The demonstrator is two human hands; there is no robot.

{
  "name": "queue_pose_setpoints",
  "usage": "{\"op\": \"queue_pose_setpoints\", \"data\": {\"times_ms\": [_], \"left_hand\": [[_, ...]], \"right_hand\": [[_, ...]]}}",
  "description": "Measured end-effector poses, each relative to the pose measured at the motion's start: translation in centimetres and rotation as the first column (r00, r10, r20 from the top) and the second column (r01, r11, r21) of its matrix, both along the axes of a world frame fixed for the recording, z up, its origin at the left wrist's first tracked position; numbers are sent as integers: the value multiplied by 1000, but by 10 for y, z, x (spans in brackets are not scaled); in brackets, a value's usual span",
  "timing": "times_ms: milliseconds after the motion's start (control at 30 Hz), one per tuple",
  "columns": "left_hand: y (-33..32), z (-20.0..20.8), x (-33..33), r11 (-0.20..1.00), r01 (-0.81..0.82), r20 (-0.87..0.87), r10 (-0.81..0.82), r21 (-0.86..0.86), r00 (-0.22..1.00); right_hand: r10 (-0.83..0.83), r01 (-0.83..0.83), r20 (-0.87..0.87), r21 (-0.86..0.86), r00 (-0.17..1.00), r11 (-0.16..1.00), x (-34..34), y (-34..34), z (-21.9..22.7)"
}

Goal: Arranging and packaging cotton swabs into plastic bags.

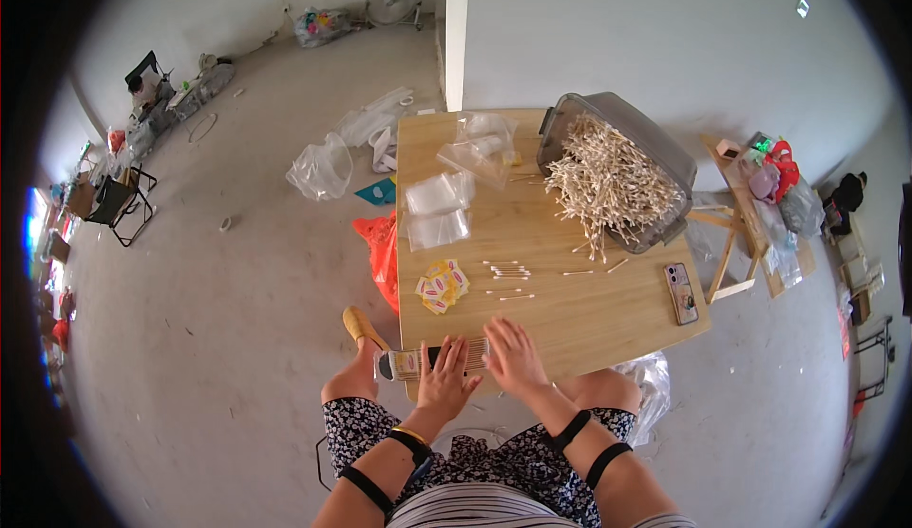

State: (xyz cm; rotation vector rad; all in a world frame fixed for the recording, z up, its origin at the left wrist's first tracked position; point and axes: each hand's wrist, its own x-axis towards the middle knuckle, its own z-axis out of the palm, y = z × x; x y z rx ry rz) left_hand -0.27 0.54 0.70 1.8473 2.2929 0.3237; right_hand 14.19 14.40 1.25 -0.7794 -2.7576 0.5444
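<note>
At the table's near edge, my left hand lies flat with fingers spread across a clear plastic packet that has a yellow-and-white card at its left end. A row of cotton swabs shows between my two hands, at the packet's right end. Against the ends of these swabs rests my right hand, its fingers stretched out. Just beyond lie a small pile of yellow-and-white cards and several loose cotton swabs. What is under my left palm is hidden.
A grey bin tipped on its side spills a heap of cotton swabs onto the wooden table. Clear plastic bags lie at the table's left, a phone at its right. A red bag hangs by the left edge.
</note>
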Motion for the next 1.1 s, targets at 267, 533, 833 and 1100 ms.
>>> {"op": "queue_pose_setpoints", "data": {"times_ms": [267, 533, 833, 1100], "left_hand": [[-9, 12, -21, 996, -52, 159, 40, 70, 987], [-10, -8, -8, 996, 26, -303, -49, -80, 952], [-3, 4, -39, 973, -224, -50, 227, 48, 973], [-40, -69, -98, 511, -829, 674, 696, -225, 247]], "right_hand": [[-26, 26, 77, 9, 997, 1000, -7, -34, -2], [-31, 20, 184, 62, 983, 998, -13, -43, -4], [-68, 60, 83, 93, 994, 994, -12, -41, -17], [-109, 94, 130, 116, 986, 989, -31, -56, -15]]}}
